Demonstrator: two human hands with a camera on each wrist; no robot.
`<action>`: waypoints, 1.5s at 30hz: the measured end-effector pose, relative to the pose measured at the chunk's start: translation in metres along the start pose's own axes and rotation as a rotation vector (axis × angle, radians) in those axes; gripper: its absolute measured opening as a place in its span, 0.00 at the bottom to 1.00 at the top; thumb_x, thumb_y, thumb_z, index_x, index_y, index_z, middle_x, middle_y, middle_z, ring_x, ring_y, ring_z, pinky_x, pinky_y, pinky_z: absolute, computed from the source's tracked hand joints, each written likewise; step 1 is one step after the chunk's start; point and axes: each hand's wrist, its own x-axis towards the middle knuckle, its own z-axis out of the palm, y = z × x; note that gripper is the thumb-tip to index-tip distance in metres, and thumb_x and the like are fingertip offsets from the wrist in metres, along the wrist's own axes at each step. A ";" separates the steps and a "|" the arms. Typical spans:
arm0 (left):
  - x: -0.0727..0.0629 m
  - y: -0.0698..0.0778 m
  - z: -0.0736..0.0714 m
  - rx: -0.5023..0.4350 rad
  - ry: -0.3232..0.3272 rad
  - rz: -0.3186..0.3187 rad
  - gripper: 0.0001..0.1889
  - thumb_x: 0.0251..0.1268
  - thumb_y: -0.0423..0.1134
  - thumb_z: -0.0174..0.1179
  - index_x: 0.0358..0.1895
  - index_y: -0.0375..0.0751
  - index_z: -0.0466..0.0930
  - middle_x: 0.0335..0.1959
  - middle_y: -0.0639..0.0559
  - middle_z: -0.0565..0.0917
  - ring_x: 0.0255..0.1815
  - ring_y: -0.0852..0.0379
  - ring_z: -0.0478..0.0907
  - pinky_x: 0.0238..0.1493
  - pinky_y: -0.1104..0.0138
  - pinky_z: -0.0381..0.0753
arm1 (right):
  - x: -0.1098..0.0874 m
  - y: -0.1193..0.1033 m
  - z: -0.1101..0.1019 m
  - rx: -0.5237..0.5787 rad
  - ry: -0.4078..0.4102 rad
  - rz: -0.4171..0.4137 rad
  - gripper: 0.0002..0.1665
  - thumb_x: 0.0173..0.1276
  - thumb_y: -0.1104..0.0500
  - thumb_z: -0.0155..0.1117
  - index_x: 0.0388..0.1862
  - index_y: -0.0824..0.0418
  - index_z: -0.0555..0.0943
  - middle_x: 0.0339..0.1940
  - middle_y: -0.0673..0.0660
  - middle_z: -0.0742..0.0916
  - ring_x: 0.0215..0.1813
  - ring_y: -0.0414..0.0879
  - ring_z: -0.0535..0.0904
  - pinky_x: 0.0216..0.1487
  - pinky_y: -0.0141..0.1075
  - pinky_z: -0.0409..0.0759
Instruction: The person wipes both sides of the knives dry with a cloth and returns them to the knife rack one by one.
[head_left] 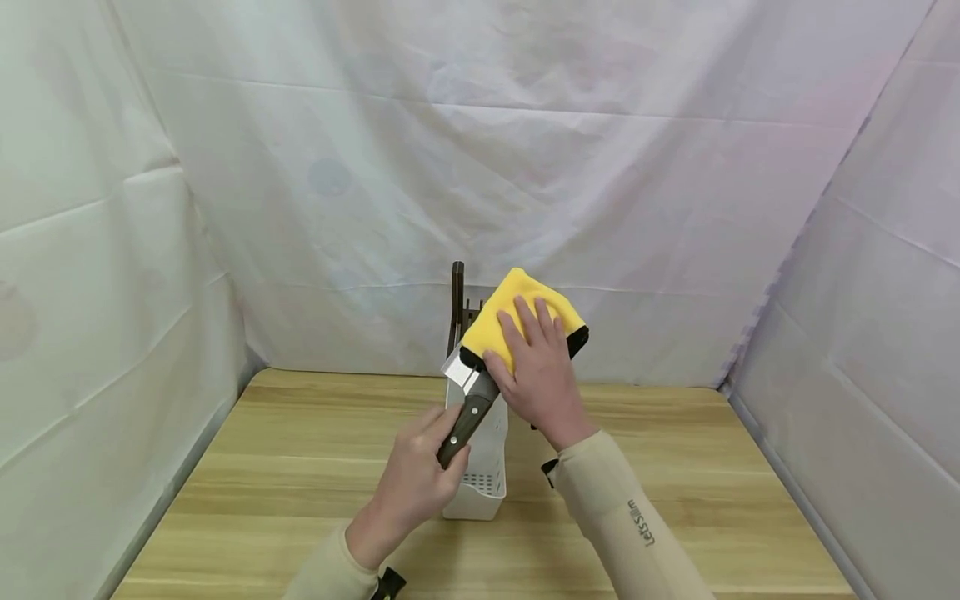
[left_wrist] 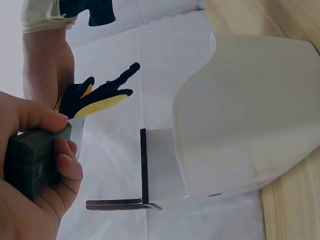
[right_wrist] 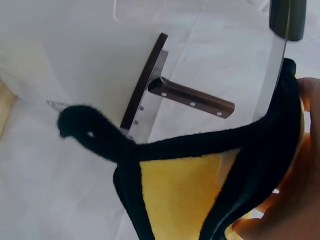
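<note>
My left hand grips the dark riveted handle of a broad-bladed kitchen knife. The knife slants up and to the right, above a white plastic holder. A yellow cloth with black edging covers most of the blade, leaving a strip of metal bare near the handle. On top of this cloth rests my right hand, its fingers straight and spread. In the right wrist view the cloth's black-edged folds hang about the blade. The blade's far end is hidden under the cloth.
Beyond the knife, upright dark-handled utensils stick up at the holder's back; riveted handles also show in the right wrist view. The holder stands on a wood-grain table. White sheets enclose the back and both sides.
</note>
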 end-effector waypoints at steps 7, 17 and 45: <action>0.000 0.003 0.000 0.031 -0.036 0.006 0.22 0.51 0.24 0.67 0.54 0.27 0.82 0.33 0.48 0.81 0.26 0.64 0.67 0.22 0.80 0.65 | 0.003 0.009 -0.003 -0.012 -0.058 0.096 0.33 0.79 0.47 0.56 0.74 0.65 0.73 0.78 0.69 0.69 0.81 0.69 0.56 0.78 0.67 0.53; 0.003 0.006 0.003 0.046 -0.062 0.003 0.22 0.52 0.25 0.68 0.54 0.28 0.83 0.37 0.47 0.82 0.28 0.63 0.69 0.24 0.78 0.67 | -0.011 -0.007 -0.002 -0.011 -0.042 0.064 0.33 0.78 0.49 0.56 0.74 0.65 0.72 0.78 0.70 0.69 0.81 0.71 0.57 0.75 0.70 0.55; 0.010 0.021 0.003 -0.200 0.002 -0.231 0.21 0.56 0.25 0.69 0.55 0.28 0.84 0.43 0.42 0.87 0.32 0.60 0.80 0.28 0.70 0.80 | -0.019 -0.003 0.007 0.201 0.168 0.113 0.41 0.78 0.56 0.58 0.80 0.75 0.56 0.83 0.74 0.51 0.84 0.68 0.44 0.80 0.60 0.55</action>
